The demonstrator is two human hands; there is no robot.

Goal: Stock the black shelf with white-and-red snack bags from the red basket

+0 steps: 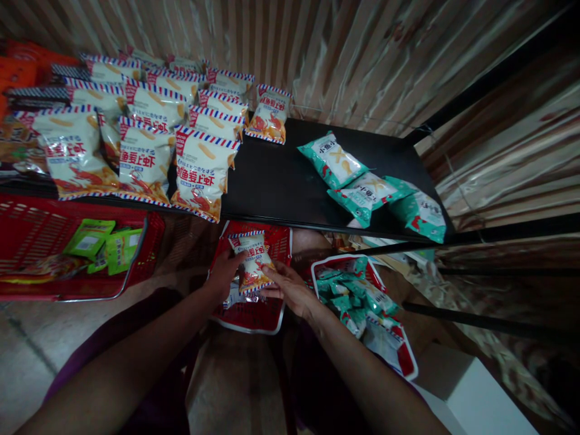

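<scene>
Both my hands hold one white and orange snack bag (254,260) with red-and-blue striped ends. My left hand (225,272) is closed on the bag's left side; my right hand (290,286) grips its lower right. Below the bag is a red plastic basket (259,324), between my knees, with at least one more snack bag partly hidden under my hands. On the black shelf (276,175) ahead, matching bags (202,172) stand in rows at the left. Several teal and white snack bags (334,160) lie at the shelf's right.
At the right, a red basket with a white rim (410,356) holds several teal bags. A red basket (149,241) at the left contains green packets (122,248). An open white box (487,396) sits lower right. Black metal bars (493,226) and a striped curtain (353,60) bound the shelf.
</scene>
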